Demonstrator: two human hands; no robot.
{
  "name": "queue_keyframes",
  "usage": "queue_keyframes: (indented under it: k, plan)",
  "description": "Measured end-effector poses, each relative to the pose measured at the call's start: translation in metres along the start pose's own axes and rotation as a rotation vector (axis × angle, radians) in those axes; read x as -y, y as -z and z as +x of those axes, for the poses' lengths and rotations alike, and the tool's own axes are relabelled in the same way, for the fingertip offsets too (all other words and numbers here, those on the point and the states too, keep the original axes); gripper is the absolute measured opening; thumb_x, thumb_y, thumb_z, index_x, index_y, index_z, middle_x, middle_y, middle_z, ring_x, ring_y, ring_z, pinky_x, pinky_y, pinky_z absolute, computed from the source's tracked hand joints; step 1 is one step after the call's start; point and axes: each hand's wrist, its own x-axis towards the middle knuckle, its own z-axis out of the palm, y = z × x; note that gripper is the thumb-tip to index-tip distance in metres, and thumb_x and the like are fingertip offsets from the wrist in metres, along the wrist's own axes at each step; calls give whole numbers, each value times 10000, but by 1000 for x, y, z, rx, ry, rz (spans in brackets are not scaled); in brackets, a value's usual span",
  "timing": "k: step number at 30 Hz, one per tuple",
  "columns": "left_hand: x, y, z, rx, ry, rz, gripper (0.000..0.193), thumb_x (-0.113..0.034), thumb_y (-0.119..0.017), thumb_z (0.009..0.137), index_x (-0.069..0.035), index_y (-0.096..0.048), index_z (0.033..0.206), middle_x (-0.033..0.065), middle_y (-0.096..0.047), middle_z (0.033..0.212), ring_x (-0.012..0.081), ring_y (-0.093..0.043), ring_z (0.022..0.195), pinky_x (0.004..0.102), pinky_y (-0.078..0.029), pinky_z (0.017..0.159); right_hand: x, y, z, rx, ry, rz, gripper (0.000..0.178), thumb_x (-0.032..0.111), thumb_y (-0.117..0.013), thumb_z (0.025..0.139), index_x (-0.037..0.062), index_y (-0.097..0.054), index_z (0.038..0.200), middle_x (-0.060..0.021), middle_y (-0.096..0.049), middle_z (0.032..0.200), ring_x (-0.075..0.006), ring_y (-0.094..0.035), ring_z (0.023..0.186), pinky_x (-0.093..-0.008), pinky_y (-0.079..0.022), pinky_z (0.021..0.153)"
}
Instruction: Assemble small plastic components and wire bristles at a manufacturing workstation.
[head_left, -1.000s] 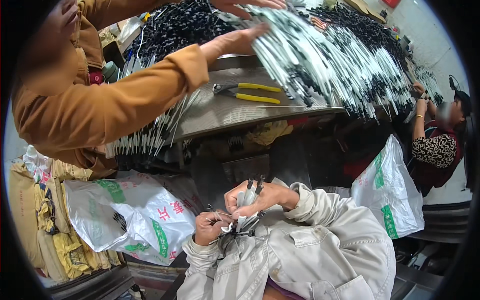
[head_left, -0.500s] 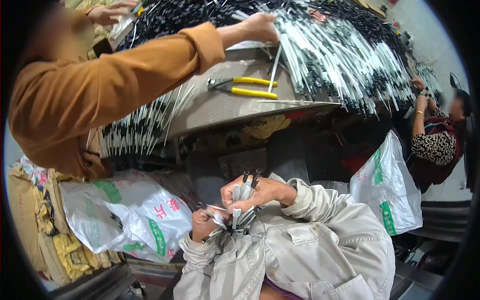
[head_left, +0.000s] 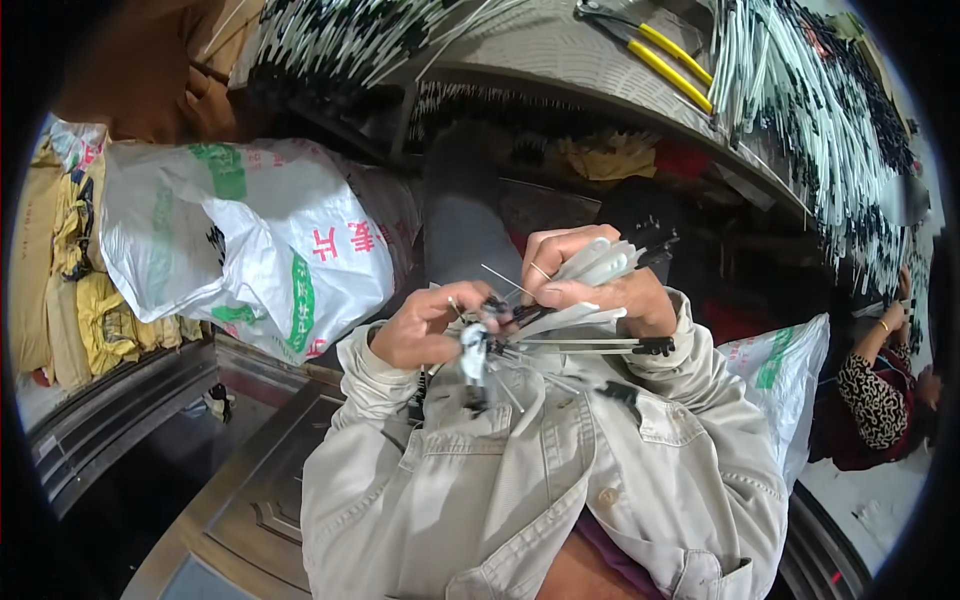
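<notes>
My right hand (head_left: 648, 300) is closed round a bunch of thin white strips with black ends (head_left: 600, 264), which fans out above and below the fingers. Opposite it, my left hand (head_left: 412, 328) has its thumb and fingers pinched together at the black ends of some strips. A white strip with a black tip (head_left: 472, 355), smeared by motion, hangs just beside the left fingertips. Between the hands several thin rods and black ends cross, and exactly which ones the left fingers grip is hard to make out. Both hands are over my lap, in front of my beige jacket (head_left: 480, 500).
Across the far side runs a table (head_left: 560, 50) bearing a big heap of white strips (head_left: 810, 110), another bunch (head_left: 330, 45) and yellow-handled pliers (head_left: 668, 75). White sacks stand left (head_left: 255, 240) and right (head_left: 790, 370). A person in brown (head_left: 150, 80) and another in patterned sleeves (head_left: 870, 400) are nearby.
The view has tipped downward and turned, so the table sits higher. My hands have drawn a little apart, and the bunch in my right hand now points up to the right.
</notes>
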Motion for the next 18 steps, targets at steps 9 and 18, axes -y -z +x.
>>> queue_keyframes:
  k: [9, 18]
  plan:
    - [-11, 13, 6, 101, -105, 202, 320, -326, -628, 880, -8, -591, 866, 126, -607, 936, 199, -573, 889, 312, -436, 799, 11, -16, 4, 155, 116, -79, 130, 115, -713, 766, -4, -662, 775, -74, -578, 715, -151, -550, 644, -288, -405, 586]
    - [-2, 28, 3, -354, -290, 42, 221, -121, -616, 877, -54, -418, 804, 139, -576, 698, 225, -600, 662, 338, -506, 634, 1, -12, 8, 467, 383, -11, 160, 140, -712, 793, 32, -680, 679, -69, -579, 660, -218, -541, 615, -340, -409, 548]
